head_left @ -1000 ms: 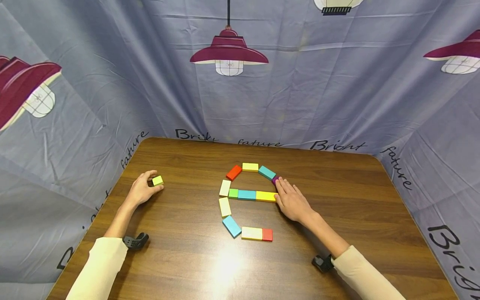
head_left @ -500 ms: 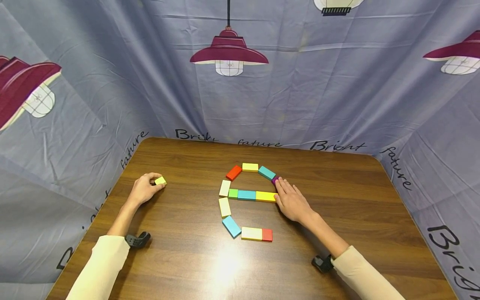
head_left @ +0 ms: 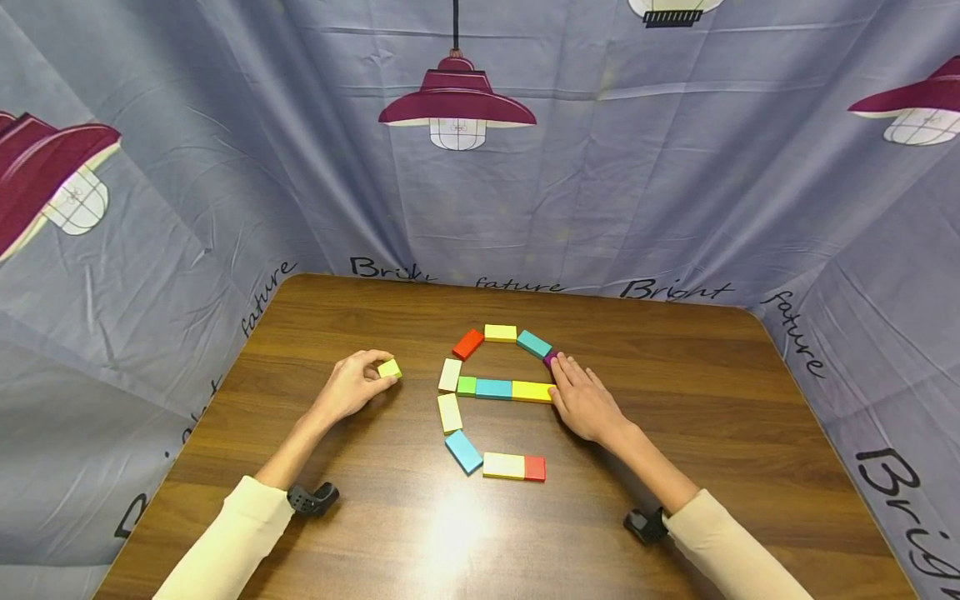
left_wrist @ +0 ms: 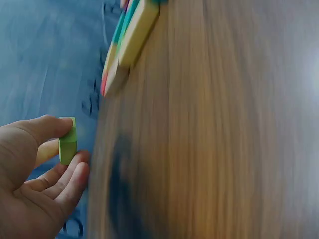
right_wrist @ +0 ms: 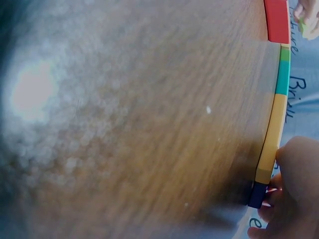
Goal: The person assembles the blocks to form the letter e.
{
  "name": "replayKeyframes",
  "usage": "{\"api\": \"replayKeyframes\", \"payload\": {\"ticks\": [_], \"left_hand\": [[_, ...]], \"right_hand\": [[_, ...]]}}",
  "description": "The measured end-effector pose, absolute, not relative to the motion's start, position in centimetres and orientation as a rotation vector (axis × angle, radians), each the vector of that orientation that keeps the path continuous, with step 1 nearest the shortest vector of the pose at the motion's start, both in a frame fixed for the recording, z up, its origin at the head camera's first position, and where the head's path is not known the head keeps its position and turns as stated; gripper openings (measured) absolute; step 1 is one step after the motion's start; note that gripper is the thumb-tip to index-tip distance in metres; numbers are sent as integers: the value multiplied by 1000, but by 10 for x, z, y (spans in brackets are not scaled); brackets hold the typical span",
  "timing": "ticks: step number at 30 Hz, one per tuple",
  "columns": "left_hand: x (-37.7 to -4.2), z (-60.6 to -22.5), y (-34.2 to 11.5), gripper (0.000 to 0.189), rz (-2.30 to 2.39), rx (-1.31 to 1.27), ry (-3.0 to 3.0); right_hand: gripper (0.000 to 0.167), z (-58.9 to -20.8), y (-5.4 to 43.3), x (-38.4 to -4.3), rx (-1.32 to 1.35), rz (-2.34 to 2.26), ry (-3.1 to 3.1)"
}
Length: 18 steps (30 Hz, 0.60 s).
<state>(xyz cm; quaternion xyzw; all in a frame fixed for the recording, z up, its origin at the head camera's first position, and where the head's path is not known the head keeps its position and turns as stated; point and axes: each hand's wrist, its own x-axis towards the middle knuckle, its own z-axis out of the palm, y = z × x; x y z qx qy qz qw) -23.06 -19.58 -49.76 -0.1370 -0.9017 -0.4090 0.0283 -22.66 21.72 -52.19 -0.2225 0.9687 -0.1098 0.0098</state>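
Note:
My left hand (head_left: 352, 387) pinches a small yellow-green block (head_left: 389, 369) between thumb and fingers, left of the block outline. In the left wrist view the block (left_wrist: 68, 144) shows between the thumb and fingertips. My right hand (head_left: 588, 408) rests at the outline's right side with fingers straight. Its fingertips touch a purple block (head_left: 551, 358), mostly hidden, and its thumb meets the end of a yellow block (head_left: 532, 392). Left of that lie a blue block (head_left: 493, 389) and a small green block (head_left: 467, 386), forming a middle bar.
The curved outline also has a teal block (head_left: 534, 344), a red block (head_left: 468, 344), a blue block (head_left: 463, 452) and several yellow and cream ones. A small red block (head_left: 535, 468) ends its lower row. A printed curtain (head_left: 600, 167) hangs behind the wooden table (head_left: 675, 375).
My left hand has moved right across the table with the yellow-green block, closer to the outline. The right hand and the laid blocks have stayed in place.

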Motion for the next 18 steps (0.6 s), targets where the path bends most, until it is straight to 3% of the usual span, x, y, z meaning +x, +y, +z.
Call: {"api": "replayKeyframes", "payload": {"ticks": [18], "left_hand": [[-200,-498,-81,30,-1455,-871,-2732]], "right_hand": [[58,-522,217,-227,-697,-334,3019]]}}
